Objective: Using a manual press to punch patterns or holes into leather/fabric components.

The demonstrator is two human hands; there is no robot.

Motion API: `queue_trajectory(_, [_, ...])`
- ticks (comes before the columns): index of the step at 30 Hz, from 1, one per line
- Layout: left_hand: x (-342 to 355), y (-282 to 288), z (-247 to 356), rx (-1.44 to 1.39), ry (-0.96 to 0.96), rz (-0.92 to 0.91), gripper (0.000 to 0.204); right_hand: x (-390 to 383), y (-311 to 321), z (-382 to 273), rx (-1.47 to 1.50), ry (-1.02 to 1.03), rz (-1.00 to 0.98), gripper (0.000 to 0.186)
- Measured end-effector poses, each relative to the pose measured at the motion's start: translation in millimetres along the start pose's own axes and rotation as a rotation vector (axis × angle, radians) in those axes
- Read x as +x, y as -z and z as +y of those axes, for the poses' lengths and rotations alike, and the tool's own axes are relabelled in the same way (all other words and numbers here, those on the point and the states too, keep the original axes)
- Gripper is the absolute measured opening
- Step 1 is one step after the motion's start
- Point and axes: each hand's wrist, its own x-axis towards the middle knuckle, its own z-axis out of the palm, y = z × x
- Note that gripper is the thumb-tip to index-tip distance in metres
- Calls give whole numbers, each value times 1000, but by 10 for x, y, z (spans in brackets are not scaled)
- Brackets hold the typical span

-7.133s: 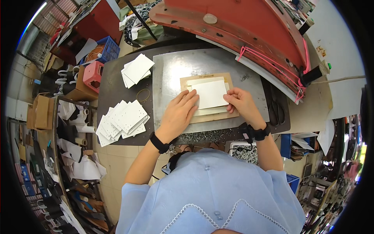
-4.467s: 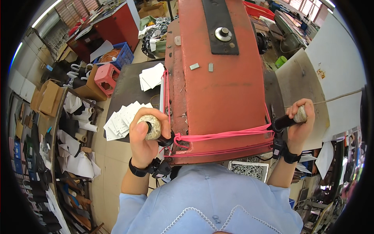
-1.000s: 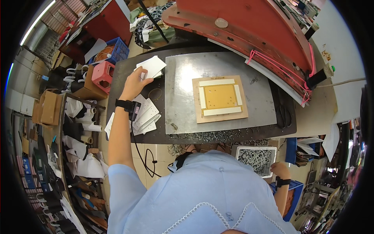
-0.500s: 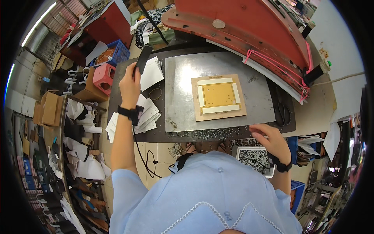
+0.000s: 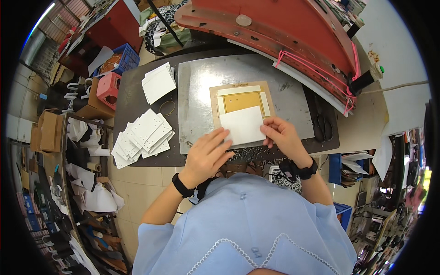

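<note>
A white rectangular card (image 5: 243, 124) covers the lower part of a wooden board (image 5: 214, 94) with cream strips round a yellow panel (image 5: 240, 101). My right hand (image 5: 284, 135) grips the card's right edge between thumb and fingers. My left hand (image 5: 206, 153) touches its lower-left edge with fingertips, thumb apart from the fingers. The board rests on a metal plate (image 5: 197, 78) on a dark table (image 5: 137, 110). An upper stack of white cards (image 5: 158, 80) and a spread pile of punched cards (image 5: 142, 135) lie at the left.
A red press (image 5: 275, 25) with pink cords and a black handle (image 5: 360, 85) stands at upper right. Black scissors (image 5: 323, 126) lie right of the plate. At left are a pink stool (image 5: 107, 91), blue crate (image 5: 123, 55), cardboard box (image 5: 89, 105) and crowded rack (image 5: 91, 183).
My left hand has moved from the upper stack, where it held a dark flat piece, down and right. My right hand has risen. A white card now lies over the board between both hands.
</note>
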Motion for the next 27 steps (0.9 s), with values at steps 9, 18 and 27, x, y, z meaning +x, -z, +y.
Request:
queue_trajectory(9, [261,-127,-347,-51,228,-33,26,506,171,-23,38,-21,56,22])
queue_trajectory(18, [421,-297,-425,6,171,-123,29,564,200,-3,32,-43,74,20])
queue_trajectory(27, [427,-401,-405,119,113,-86,29,576,203,-53,-13,-66,99,19])
